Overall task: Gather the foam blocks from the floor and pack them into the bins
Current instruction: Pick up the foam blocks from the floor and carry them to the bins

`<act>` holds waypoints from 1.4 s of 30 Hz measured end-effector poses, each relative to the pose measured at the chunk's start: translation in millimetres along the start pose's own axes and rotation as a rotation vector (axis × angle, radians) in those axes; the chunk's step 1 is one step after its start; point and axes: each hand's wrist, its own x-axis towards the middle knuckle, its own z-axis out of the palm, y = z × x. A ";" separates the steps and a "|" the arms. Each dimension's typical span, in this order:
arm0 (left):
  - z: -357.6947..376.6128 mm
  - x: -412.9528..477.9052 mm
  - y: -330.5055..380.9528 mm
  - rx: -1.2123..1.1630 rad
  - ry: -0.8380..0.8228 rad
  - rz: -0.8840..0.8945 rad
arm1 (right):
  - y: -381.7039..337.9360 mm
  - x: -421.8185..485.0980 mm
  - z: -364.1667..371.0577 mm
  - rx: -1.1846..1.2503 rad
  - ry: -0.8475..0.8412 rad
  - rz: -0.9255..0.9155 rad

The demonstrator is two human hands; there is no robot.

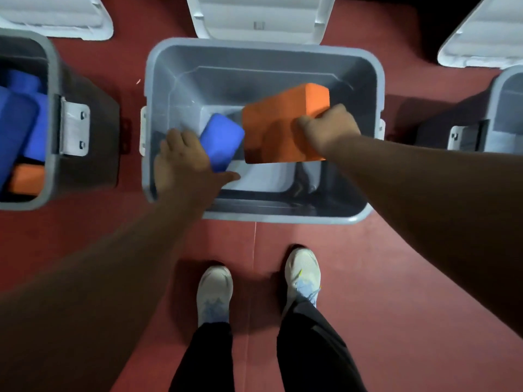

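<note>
Your L hand (181, 159) grips the blue block (222, 141): fingers curled over its left edge, thumb stretched out along its near end, so the hand's wrapped on the foam, not flat. Your R hand (329, 128) is clenched on the orange block (280, 128), knuckles up, pinching the block's right near corner; fingertips hidden behind the foam.

Both blocks lie w/in the outline of the middle bin (263, 45). The blue one is in its left half, tilted. The orange one is centre-right, also tilted & looking bigger in view. They're just beside each other; can't tell if they touch, and can't tell if either reaches the bin's btm. Both forearms are bare & cross the bin's near rim. Some motion blur on the L hand.

Just behind the middle bin its white lid (260, 15) lies open. Left of the middle bin, apart from it, is a 2nd grey bin (52, 108) holding several blue blocks (19, 117) and 1 orange foam piece (28, 179) at its near end. Right of the middle bin is a 3rd bin (506, 86), only partly in frame, contents not visible. All stand on the red floor (396, 264).

On the near side of the middle bin are your L shoe (215, 292) & R shoe (302, 275), both white, w/ black trouser legs above; the R shoe is closer to the bin.
</note>
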 end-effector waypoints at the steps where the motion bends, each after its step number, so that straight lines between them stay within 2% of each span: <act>1: 9.2 -1.9 4.9 -0.008 -0.075 0.004 | 0.4 7.2 4.1 -0.045 0.006 0.033; 4: 25.8 -9.8 21.2 -0.094 -0.304 -0.006 | 3.2 14.8 6.9 -0.134 -0.015 0.066; 8: 30.1 -15.8 36.0 -0.157 -0.382 0.041 | 18.3 3.7 0.4 -0.283 -0.156 -0.046; 11: 28.6 -14.0 39.4 -0.179 -0.385 0.051 | 31.6 -6.8 -6.8 -0.336 -0.231 -0.101; 15: 19.6 -4.5 41.4 -0.147 -0.254 0.137 | 42.4 -20.7 -20.6 -0.345 -0.243 -0.108; 18: 1.9 1.4 46.4 -0.097 -0.420 0.133 | 51.0 -35.8 -31.0 -0.352 -0.238 -0.074; 22: -8.6 5.7 44.7 -0.095 -0.424 0.102 | 63.9 -61.3 -32.8 -0.336 -0.218 -0.057; 23: -6.0 5.1 43.9 -0.069 -0.463 0.151 | 70.1 -66.4 -30.2 -0.323 -0.216 -0.050; 26: -3.3 -9.2 50.5 -0.029 -0.790 0.390 | 87.3 -96.5 -22.2 -0.271 -0.233 0.015; 27: -0.9 -16.3 53.6 -0.064 -0.846 0.435 | 95.0 -106.9 -16.5 -0.278 -0.226 0.018; 29: 4.0 -32.3 53.9 -0.239 -0.781 0.397 | 109.0 -138.5 -2.4 -0.317 -0.173 0.012; 31: 7.9 -39.2 44.6 -0.314 -0.608 0.318 | 119.2 -170.9 11.6 -0.296 -0.124 0.040; 34: 8.2 -53.1 27.8 -0.169 -0.529 0.372 | 126.6 -208.3 24.9 -0.221 -0.162 0.141; 39: 7.0 -90.2 28.2 -0.155 -0.420 0.526 | 143.1 -250.9 36.8 -0.023 -0.125 0.214; 42: 8.5 -124.9 39.4 -0.136 -0.472 0.599 | 160.3 -281.6 41.3 0.069 -0.121 0.245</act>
